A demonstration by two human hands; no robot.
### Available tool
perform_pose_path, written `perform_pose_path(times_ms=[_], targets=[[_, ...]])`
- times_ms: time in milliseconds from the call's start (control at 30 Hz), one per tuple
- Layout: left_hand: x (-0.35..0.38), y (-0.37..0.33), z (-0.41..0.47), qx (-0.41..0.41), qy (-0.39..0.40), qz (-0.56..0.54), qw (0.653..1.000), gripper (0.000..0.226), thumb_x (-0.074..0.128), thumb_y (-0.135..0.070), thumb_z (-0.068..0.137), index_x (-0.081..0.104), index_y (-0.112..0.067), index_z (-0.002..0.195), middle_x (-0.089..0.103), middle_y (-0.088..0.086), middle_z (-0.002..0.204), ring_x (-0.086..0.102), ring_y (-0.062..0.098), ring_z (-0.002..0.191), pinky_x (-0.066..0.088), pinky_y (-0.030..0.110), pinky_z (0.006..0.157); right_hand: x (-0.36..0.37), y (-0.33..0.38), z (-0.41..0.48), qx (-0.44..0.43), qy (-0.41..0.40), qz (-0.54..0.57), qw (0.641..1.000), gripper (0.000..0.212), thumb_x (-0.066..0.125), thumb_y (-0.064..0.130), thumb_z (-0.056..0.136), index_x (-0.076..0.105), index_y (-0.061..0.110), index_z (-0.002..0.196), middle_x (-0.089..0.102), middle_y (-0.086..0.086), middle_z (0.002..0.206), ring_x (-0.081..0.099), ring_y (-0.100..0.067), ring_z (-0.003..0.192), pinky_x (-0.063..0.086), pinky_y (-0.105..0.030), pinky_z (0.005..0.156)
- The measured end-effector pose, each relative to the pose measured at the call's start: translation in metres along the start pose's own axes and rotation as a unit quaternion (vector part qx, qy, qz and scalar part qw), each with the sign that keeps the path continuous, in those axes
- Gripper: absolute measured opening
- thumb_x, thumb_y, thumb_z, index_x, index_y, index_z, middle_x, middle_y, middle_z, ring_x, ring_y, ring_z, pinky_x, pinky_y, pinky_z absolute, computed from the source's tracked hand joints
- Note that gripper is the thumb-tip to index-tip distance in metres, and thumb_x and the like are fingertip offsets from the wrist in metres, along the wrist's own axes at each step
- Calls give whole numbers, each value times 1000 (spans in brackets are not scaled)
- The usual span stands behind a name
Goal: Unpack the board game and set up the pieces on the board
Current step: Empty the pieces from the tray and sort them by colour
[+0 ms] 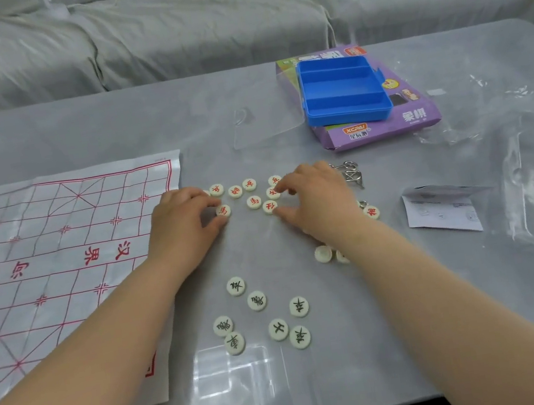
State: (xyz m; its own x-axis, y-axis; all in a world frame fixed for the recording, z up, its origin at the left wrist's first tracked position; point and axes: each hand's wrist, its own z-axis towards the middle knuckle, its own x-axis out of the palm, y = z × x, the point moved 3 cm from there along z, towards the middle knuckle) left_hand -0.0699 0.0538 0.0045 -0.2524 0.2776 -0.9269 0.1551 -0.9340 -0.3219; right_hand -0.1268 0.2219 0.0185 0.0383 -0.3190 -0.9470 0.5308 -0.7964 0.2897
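**A:** Where is the board?

**B:** The paper board [70,266] lies unfolded on the grey bench [349,346]. The left forearm crosses its right edge.

**A:** And the pieces?

**B:** All of them are off the board. The red pieces [253,202] cluster just past its upper right corner. The black pieces [256,300] lie face up beside its lower right corner.

**A:** The hands?

**B:** The left hand [185,225], just right of the board, pinches one red-lettered piece [223,211] between thumb and forefinger. The right hand [317,201], farther right of the board, has curled fingers touching two red ones. Whether it grips either, I cannot tell.

**A:** The packaging?

**B:** The blue tray [344,93] sits on the purple box [419,117], well to the board's upper right.
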Motion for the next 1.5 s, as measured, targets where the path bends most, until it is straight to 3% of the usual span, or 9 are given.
perform_pose_path(times_ms=[167, 300, 467, 633, 900, 1133, 1333, 1400, 1500], targets=[[-8, -17, -10, 22, -16, -47, 999, 27, 61, -22, 84, 65, -12, 109, 59, 5, 118, 44, 24, 114, 23, 22, 87, -21, -54, -63, 68, -147, 109, 981, 21, 59, 21, 83, 67, 15, 101, 63, -5, 100, 40, -14, 91, 26, -19, 77], [-1, -67, -17, 106, 67, -105, 987, 27, 56, -21, 88, 61, -17, 114, 54, -6, 118, 40, 15, 120, 20, 10, 84, -8, -55, -101, 35, -174, 111, 978, 25, 50, 29, 71, 70, 15, 80, 66, -1, 81, 43, -13, 80, 26, -15, 67], [21, -108, -14, 183, 130, -66, 972, 35, 50, -20, 91, 53, -20, 125, 51, -2, 128, 42, 17, 119, 26, 23, 99, 7, -52, -96, 19, -185, 36, 982, 33, 45, 34, 69, 70, 20, 86, 64, -1, 79, 36, -14, 76, 29, -26, 70], [29, -117, -17, 244, 131, -30, 960, 40, 53, -13, 88, 53, -21, 127, 51, 6, 124, 45, 27, 111, 30, 29, 89, 8, -51, -93, 15, -219, -1, 976, 40, 36, 22, 68, 67, 22, 93, 63, -4, 82, 34, -16, 75, 43, -27, 66], [25, -118, -17, 194, 111, 4, 975, 31, 55, -33, 87, 62, -23, 116, 56, -2, 116, 45, 19, 108, 22, 22, 80, 4, -48, -87, 19, -192, -50, 980, 43, 34, 23, 63, 73, 28, 79, 63, 0, 74, 59, -24, 59, 46, -26, 53], [23, -121, -18, 189, 126, 50, 973, 27, 52, -39, 88, 63, -29, 110, 57, -9, 113, 44, 14, 108, 17, 24, 76, -3, -51, -85, 3, -174, -40, 984, 24, 63, 22, 47, 70, 23, 70, 61, -1, 68, 58, -27, 57, 47, -32, 49], [14, -112, -20, 33, 158, -193, 968, 5, 66, -24, 80, 62, -23, 78, 57, -13, 74, 54, 5, 76, 38, 16, 74, -7, -48, -78, -6, -150, -17, 989, 15, 68, 22, 49, 71, 23, 64, 59, -3, 64, 56, -29, 55, 45, -33, 49], [4, -103, -23, 6, 148, -230, 962, 5, 65, -19, 82, 63, -23, 78, 56, -17, 70, 51, -4, 68, 36, 3, 63, -11, -48, -78, 8, -142, -16, 990, 11, 68, 21, 58, 71, 21, 69, 61, -3, 71, 58, -31, 65, 45, -36, 58], [-10, -77, -33, -26, 148, -190, 970, 6, 61, -19, 84, 66, -23, 86, 55, -19, 74, 47, -7, 68, 34, -2, 58, -12, -52, -78, 27, -51, -7, 998, 21, 55, 26, 86, 64, 20, 104, 56, -1, 108, 43, -26, 106, 29, -31, 87]])
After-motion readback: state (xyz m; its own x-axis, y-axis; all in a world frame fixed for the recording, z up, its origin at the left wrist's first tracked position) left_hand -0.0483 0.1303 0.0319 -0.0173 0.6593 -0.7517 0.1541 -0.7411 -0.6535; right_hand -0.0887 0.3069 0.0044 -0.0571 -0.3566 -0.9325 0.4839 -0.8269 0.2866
